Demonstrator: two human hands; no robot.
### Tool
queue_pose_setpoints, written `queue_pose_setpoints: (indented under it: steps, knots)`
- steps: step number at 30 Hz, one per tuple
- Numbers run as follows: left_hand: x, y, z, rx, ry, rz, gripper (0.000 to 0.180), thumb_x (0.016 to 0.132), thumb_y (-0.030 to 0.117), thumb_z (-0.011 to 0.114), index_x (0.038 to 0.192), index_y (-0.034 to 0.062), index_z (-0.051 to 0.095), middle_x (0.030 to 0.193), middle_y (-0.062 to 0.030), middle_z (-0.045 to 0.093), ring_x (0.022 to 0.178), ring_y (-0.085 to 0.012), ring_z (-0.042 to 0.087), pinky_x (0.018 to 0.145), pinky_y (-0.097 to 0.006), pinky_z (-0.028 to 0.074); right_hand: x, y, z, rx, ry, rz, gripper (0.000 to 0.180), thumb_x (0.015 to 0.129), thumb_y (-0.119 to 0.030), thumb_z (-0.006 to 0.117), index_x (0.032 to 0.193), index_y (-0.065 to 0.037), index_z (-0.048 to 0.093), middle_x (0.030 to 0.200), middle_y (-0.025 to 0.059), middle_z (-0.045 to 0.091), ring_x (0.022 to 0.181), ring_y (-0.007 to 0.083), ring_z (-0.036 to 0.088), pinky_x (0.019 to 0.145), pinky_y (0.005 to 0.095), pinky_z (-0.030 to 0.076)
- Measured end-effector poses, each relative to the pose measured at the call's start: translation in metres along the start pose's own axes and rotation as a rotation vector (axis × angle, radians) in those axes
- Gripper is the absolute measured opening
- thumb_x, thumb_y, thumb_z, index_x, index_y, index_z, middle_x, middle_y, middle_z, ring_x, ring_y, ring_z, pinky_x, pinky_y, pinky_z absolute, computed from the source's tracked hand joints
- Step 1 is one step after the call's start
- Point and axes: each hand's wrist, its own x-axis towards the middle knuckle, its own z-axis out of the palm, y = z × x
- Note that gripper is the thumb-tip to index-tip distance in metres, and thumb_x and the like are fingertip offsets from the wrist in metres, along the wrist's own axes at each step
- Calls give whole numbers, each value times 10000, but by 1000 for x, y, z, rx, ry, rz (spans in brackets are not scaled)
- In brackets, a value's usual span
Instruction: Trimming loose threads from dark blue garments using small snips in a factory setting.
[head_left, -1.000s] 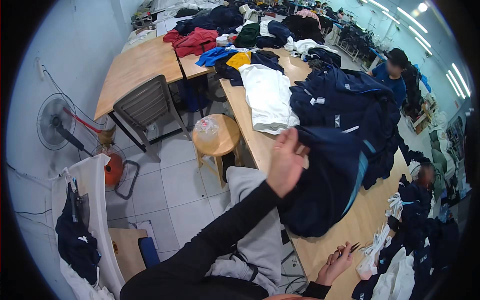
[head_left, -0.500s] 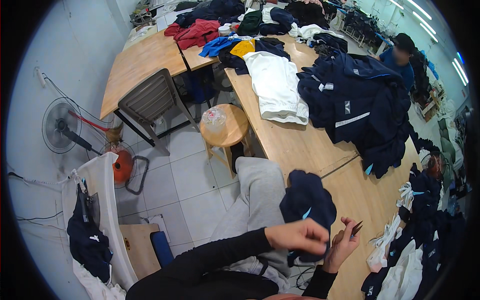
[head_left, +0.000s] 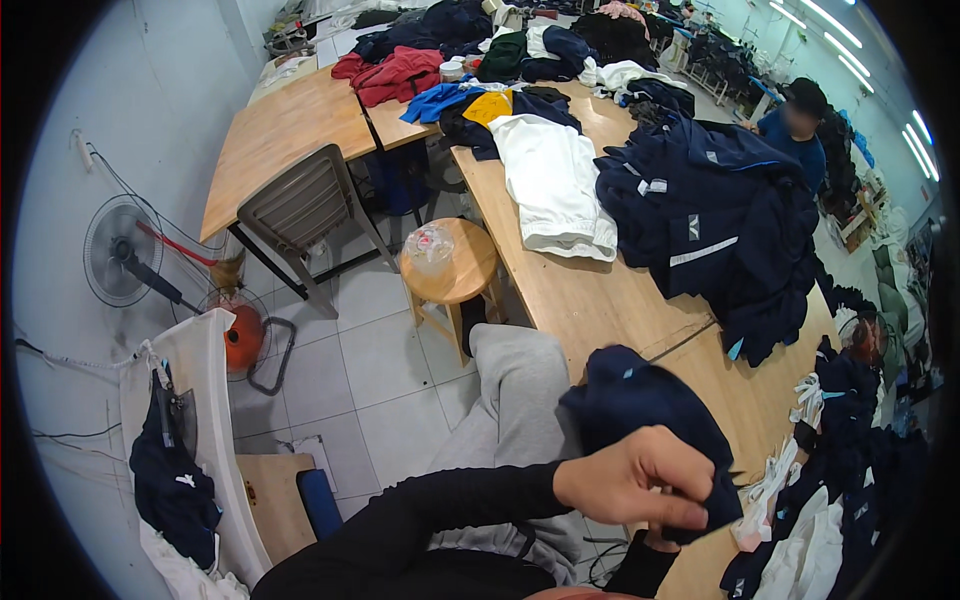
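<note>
Meanwhile, a left hand (head_left: 635, 480) in a black sleeve pinches a navy-blue cloth garment (head_left: 640, 395) at the near edge of a pale wooden tabletop (head_left: 590, 310), its grip narrow on the fabric. The right hand (head_left: 659, 541) is mostly hidden below, its grip impossible to tell. Farther off, a folded white cloth garment (head_left: 555, 190) lies left of a heaped navy-blue clothing pile (head_left: 735, 215).

L hand (head_left: 640, 480) pinches navy garment (head_left: 640, 395) at tbl (head_left: 570, 305) edge, R hand (head_left: 657, 539) mostly hidden behind L.
</note>
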Motion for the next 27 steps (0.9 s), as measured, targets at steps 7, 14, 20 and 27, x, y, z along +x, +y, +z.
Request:
queue_pose_setpoints:
  steps: [7,14,20,27]
  knots:
    - [-60,-76,-24,144,640,-478,216,1095,185,676,1030,-20,703,878,81,566,821,-5,465,695,-210,408,10,-176,-83,1252,238,-1,186,1103,-180,641,1160,-4,624,987,71,645,498,-2,335,471,198,250]
    - [-63,-79,2,-48,407,-309,150,1099,100,638,995,9,578,1042,29,439,928,-54,458,774,-227,384,4,-158,-29,1473,-82,249,397,1142,-367,547,1375,-52,608,1213,39,687,880,102,643,703,253,501]
    - [-61,-51,5,-97,320,-210,109,1092,104,652,1044,20,604,1326,-16,493,1053,-60,509,861,-224,418,8,-153,-59,1709,34,245,366,1020,-226,651,1339,-51,609,1093,27,678,838,110,657,688,252,521]
    - [-96,-88,-19,-598,976,-231,136,1116,163,635,1209,105,715,1191,7,727,1114,-104,686,974,-297,567,4,-175,-87,937,-221,373,92,973,-43,651,995,-12,735,658,-70,503,464,15,382,431,215,244]
